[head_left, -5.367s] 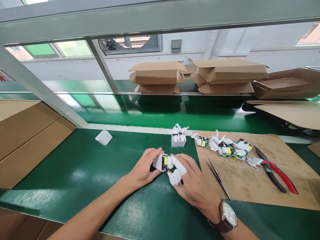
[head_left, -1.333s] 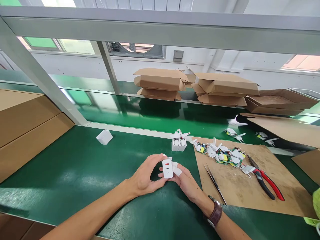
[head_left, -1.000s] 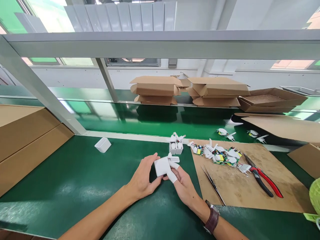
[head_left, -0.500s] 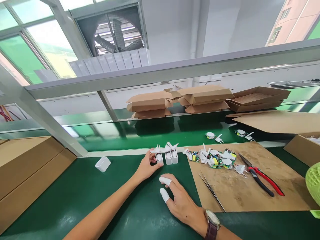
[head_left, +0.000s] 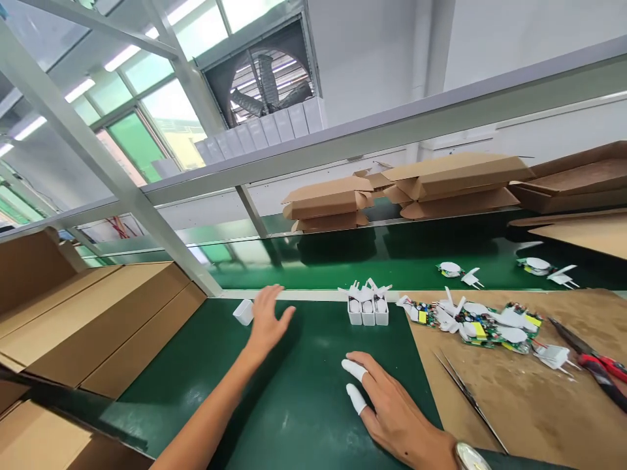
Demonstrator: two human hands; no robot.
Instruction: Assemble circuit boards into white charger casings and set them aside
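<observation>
My left hand (head_left: 267, 320) hovers open over the green table, fingers spread, just right of a lone white charger shell (head_left: 243, 311). My right hand (head_left: 392, 411) rests flat and open on the green surface, with white finger cots on two fingertips. Three white chargers (head_left: 368, 308) stand in a row near the table's far edge, between my two hands and beyond them. Neither hand holds anything.
A brown cardboard mat (head_left: 529, 385) on the right carries a pile of circuit boards and plug parts (head_left: 480, 321), tweezers (head_left: 465, 395) and red-handled pliers (head_left: 597, 369). Large cardboard boxes (head_left: 98, 320) lie at left. Folded cartons (head_left: 333, 202) sit beyond the conveyor belt (head_left: 392, 251), which carries loose plug parts.
My left hand set the charger down beside the other two, let go and swung left toward the lone shell. My right hand lies flat. The camera has tilted up and left.
</observation>
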